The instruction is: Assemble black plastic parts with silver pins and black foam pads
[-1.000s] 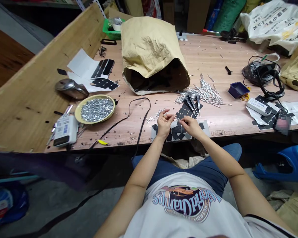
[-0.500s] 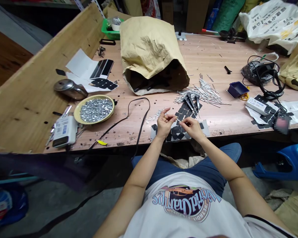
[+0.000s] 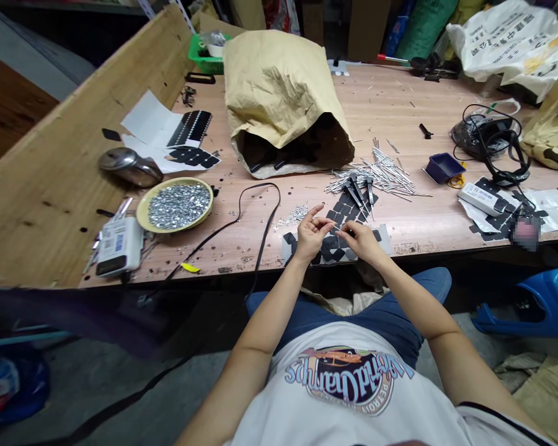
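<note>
The front edge of the worktop point(image 3: 428, 223) runs just below both grips, the forearms crossing it. Open room lies right of the right hand point(image 3: 361, 240) as far as the white box point(image 3: 478, 198); left of the left hand point(image 3: 310, 238), a black strap point(image 3: 266, 184) loops over another fairly open stretch. Beyond the grips, the pile of metal rods point(image 3: 384, 176) and the paper sack point(image 3: 283, 87) crowd the space. Both hands pinch closed, fingertips on one thin metal rod point(image 3: 337, 228) between them: straight, pale silver, mostly covered by fingers.
</note>
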`<state>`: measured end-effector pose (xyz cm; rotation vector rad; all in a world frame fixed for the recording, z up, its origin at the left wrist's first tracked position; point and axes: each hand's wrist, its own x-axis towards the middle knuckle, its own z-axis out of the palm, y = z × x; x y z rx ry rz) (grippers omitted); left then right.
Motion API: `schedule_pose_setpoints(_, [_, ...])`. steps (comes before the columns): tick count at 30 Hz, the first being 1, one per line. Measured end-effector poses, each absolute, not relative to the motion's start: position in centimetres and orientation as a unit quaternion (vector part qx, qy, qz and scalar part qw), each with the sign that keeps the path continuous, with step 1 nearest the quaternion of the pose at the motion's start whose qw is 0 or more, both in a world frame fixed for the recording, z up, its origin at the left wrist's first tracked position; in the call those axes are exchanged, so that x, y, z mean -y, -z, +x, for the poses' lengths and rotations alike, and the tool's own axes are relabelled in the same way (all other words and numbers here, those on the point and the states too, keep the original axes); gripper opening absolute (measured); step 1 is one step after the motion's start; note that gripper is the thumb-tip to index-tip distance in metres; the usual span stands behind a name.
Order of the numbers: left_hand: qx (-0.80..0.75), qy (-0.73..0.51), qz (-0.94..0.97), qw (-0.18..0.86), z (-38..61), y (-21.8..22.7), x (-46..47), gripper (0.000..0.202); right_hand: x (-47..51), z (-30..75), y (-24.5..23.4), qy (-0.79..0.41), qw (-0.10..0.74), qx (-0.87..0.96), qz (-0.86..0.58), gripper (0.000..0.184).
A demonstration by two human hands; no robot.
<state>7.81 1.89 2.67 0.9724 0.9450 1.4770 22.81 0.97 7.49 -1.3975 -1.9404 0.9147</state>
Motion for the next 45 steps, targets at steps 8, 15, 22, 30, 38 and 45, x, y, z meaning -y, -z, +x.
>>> schedule_pose_setpoints(8, [-0.374, -0.586, 0.440, 0.568, 9.1, -2.0, -1.3, 0.059, 0.1, 25.3, -6.4, -0.364, 0.261, 0.697, -0.559, 0.027])
schedule_pose_setpoints(15, [-0.430, -0.599, 0.426, 0.524, 8.7, -1.1, -1.4, 0.042, 2.2, 26.4, -6.3, -0.063, 0.005, 0.695, -0.716, 0.030])
schedule_pose_setpoints(22, [-0.462, -0.621, 0.415, 0.478, 7.9, -1.9, -1.2, 0.038, 2.8, 24.1, -7.7, -0.067, -0.093, 0.706, -0.699, 0.035])
schedule_pose_setpoints(30, [-0.477, -0.629, 0.413, 0.454, 7.1, -2.3, -1.3, 0.035, 2.6, 23.5, -8.4, -0.087, -0.110, 0.727, -0.673, 0.038])
schedule_pose_setpoints(38, [-0.483, -0.629, 0.400, 0.459, 7.7, -2.2, -1.1, 0.036, 3.0, 24.6, -7.2, -0.088, -0.099, 0.774, -0.619, 0.033])
schedule_pose_setpoints(45, [-0.496, -0.620, 0.398, 0.459, 7.8, -1.9, -1.2, 0.032, 2.9, 24.8, -6.6, -0.043, -0.097, 0.765, -0.635, 0.033])
